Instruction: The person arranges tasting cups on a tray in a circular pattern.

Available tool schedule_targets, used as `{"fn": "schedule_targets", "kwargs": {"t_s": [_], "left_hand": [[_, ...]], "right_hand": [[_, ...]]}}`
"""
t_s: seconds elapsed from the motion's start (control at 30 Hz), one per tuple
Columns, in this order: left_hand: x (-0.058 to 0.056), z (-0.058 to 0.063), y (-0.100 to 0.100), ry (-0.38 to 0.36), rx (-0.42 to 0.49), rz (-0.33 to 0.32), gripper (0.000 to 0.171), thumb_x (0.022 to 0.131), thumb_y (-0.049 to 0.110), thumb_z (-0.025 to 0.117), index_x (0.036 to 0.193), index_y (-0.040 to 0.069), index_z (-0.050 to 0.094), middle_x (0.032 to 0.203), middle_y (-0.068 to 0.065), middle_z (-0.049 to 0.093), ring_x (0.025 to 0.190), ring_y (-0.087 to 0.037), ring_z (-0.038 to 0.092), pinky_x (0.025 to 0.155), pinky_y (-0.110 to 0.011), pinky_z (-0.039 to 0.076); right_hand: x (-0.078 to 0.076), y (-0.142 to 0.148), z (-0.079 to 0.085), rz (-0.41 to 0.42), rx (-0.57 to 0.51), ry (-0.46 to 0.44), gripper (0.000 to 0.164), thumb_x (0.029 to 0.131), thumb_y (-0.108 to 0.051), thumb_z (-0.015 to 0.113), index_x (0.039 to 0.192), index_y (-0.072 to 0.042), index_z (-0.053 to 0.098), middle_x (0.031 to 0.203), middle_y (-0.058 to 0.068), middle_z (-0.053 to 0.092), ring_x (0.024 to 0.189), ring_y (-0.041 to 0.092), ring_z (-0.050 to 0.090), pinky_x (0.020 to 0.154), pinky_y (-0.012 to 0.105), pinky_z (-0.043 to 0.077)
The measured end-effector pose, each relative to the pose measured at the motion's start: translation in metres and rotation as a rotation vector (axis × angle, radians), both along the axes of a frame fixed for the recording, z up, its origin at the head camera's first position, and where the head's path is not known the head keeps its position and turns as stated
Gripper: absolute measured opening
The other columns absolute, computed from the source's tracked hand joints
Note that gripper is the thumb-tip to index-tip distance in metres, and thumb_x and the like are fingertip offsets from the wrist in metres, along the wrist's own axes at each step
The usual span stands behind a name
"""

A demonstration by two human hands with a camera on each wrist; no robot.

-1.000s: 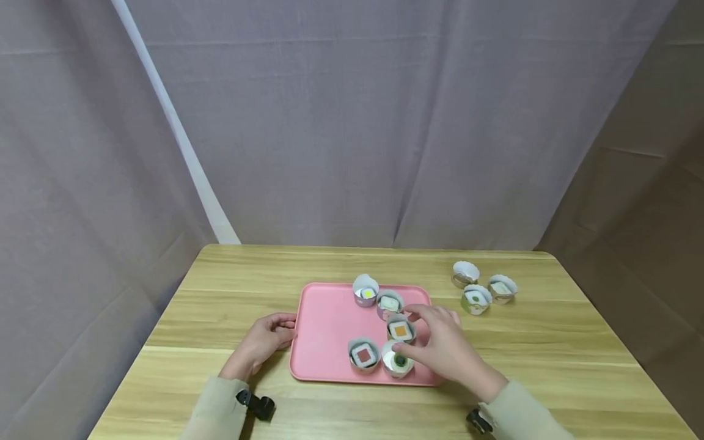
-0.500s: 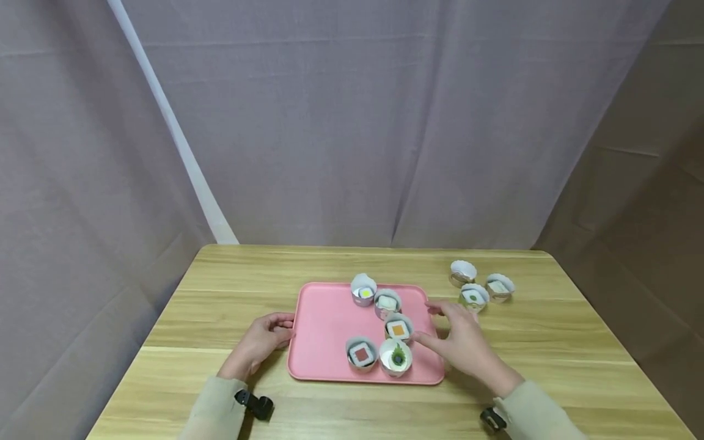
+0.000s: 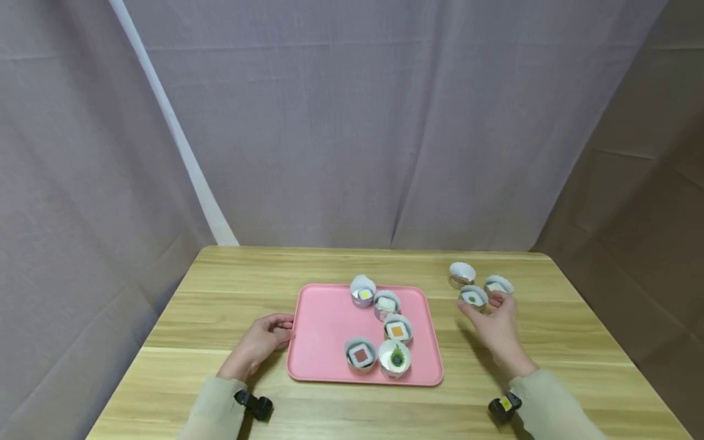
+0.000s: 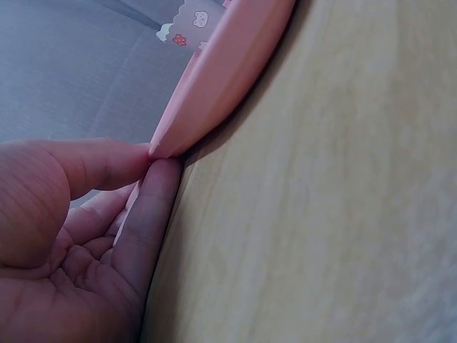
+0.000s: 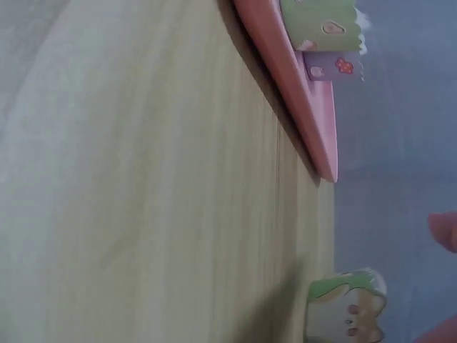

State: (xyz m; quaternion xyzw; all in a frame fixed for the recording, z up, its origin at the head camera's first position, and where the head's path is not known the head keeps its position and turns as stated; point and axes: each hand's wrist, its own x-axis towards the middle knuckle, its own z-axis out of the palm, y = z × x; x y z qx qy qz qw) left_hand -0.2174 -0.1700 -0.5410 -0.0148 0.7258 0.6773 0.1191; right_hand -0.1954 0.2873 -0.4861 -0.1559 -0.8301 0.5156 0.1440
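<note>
A pink tray (image 3: 324, 318) lies on the wooden table. My left hand (image 3: 261, 341) pinches its left edge; in the left wrist view the thumb (image 4: 114, 163) is on the rim and a finger is under it. My right hand (image 3: 497, 333) reaches over a paper baking cup (image 3: 473, 296) right of the tray, thumb and fingers spread on either side of its rim. A white piece with a green centre sits in that cup. The right wrist view shows a dog face on a paper cup's wall (image 5: 346, 311), with a fingertip (image 5: 443, 229) apart from it and higher up.
Several similar cups stand on the tray's right half, such as one with a red-centred piece (image 3: 360, 355) and one with a green leaf (image 3: 394, 358). Close behind the right hand are two more cups, a white-rimmed one (image 3: 462, 275) and another (image 3: 498, 283). Grey curtains surround the table.
My right hand has let go of the leaf cup on the tray and moved right to the cups beyond it. My left hand has stayed at the tray's edge.
</note>
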Motion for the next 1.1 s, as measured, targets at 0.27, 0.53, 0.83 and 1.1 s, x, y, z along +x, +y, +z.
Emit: {"fn": "schedule_targets", "kwargs": {"t_s": [0.27, 0.53, 0.83, 1.1], "left_hand": [[0.000, 0.000, 0.002, 0.002, -0.001, 0.000, 0.035, 0.086, -0.005, 0.060, 0.121, -0.004, 0.061, 0.105, -0.016, 0.060, 0.092, -0.022, 0.060, 0.081, -0.034, 0.055], [0.000, 0.002, 0.002, 0.003, -0.008, 0.003, 0.034, 0.087, -0.005, 0.060, 0.121, -0.004, 0.061, 0.105, -0.016, 0.060, 0.092, -0.022, 0.060, 0.081, -0.034, 0.055], [0.002, 0.002, 0.001, -0.005, -0.009, -0.006, 0.035, 0.087, -0.004, 0.061, 0.122, -0.004, 0.061, 0.106, -0.016, 0.059, 0.093, -0.023, 0.059, 0.081, -0.034, 0.055], [0.001, 0.001, 0.000, 0.005, -0.023, -0.006, 0.033, 0.087, -0.003, 0.061, 0.120, -0.002, 0.063, 0.104, -0.015, 0.060, 0.091, -0.022, 0.057, 0.078, -0.030, 0.055]], "right_hand": [[-0.007, 0.010, -0.008, 0.006, -0.165, -0.183, 0.110, 0.083, -0.045, 0.074, 0.147, 0.004, -0.001, 0.143, 0.036, 0.019, 0.126, 0.041, 0.030, 0.106, 0.050, 0.032], [-0.022, 0.013, -0.017, 0.105, -0.180, -0.171, 0.062, 0.086, -0.028, 0.073, 0.130, 0.007, 0.044, 0.123, 0.015, 0.051, 0.108, 0.020, 0.048, 0.094, 0.032, 0.038], [-0.029, 0.004, -0.021, -0.048, -0.059, -0.241, 0.086, 0.077, -0.032, 0.079, 0.139, 0.007, 0.032, 0.131, 0.027, 0.036, 0.116, 0.038, 0.034, 0.096, 0.048, 0.033], [-0.034, -0.003, -0.027, -0.130, -0.011, -0.258, 0.083, 0.079, -0.033, 0.076, 0.139, 0.005, 0.034, 0.133, 0.034, 0.023, 0.120, 0.045, 0.017, 0.095, 0.059, 0.022]]}}
